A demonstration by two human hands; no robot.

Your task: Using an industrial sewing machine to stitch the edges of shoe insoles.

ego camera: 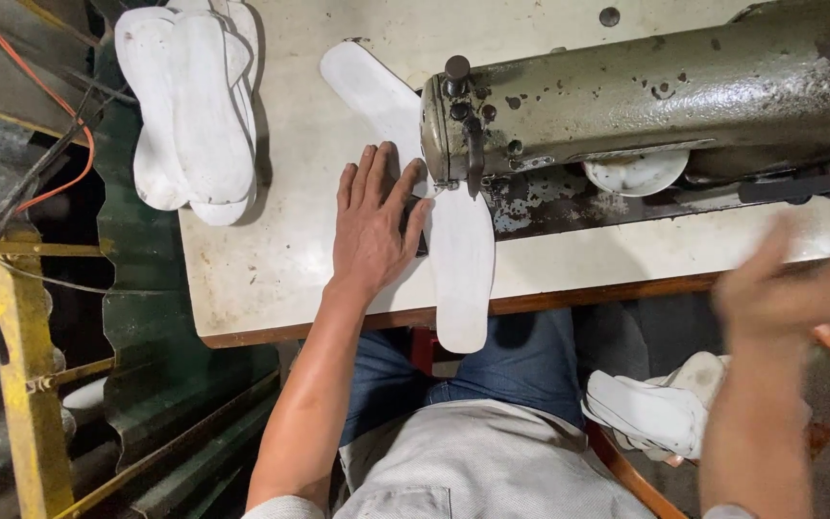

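Note:
My left hand [371, 223] lies flat, fingers spread, on white shoe insoles at the head of an old olive-green sewing machine [646, 91]. One white insole [460, 264] runs from under the needle toward me and hangs over the table's front edge. A second white insole [369, 88] extends away from the needle toward the far left. My right hand [799, 284] is raised at the right, blurred, fingers apart, holding nothing that I can see.
A stack of white insoles [194, 106] lies at the table's far left corner. The cream table top [271, 259] has a worn wooden front edge. A pile of white pieces [655, 408] rests beside my right leg. Green corrugated sheet [146, 317] and a yellow frame [26, 384] stand left.

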